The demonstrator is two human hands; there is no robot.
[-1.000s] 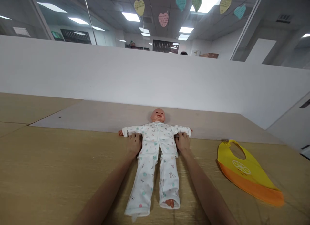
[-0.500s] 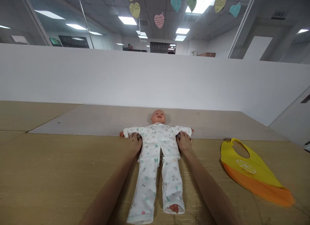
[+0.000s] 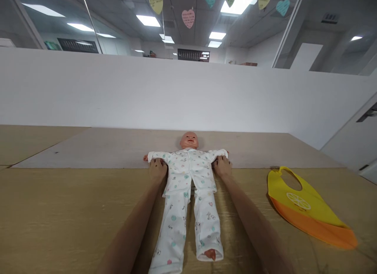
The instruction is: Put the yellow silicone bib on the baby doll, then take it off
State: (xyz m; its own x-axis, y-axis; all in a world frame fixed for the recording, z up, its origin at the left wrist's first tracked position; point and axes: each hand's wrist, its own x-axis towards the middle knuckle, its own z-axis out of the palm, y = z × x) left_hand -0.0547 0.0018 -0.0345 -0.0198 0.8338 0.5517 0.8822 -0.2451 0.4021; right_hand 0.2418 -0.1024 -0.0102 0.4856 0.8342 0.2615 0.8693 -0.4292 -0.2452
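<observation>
A baby doll (image 3: 190, 140) in white patterned pyjamas (image 3: 188, 187) lies face up on the wooden table (image 3: 59, 211), arms spread wide, legs pointing toward me. My left hand (image 3: 157, 168) grips the pyjama cloth under the doll's arm on the left side. My right hand (image 3: 222, 166) grips the cloth under the other arm on the right side. Both hands have fingers curled into the fabric. One bare doll foot pokes out of the right trouser leg near the bottom edge.
A yellow and orange bib (image 3: 306, 207) lies flat on the table to the right of the doll. A white partition wall (image 3: 176, 93) rises behind the table. Paper hearts hang from the ceiling above.
Both hands slid a little outward and upward along the doll's sides to the sleeves. The view shifted slightly, and the doll stayed flat.
</observation>
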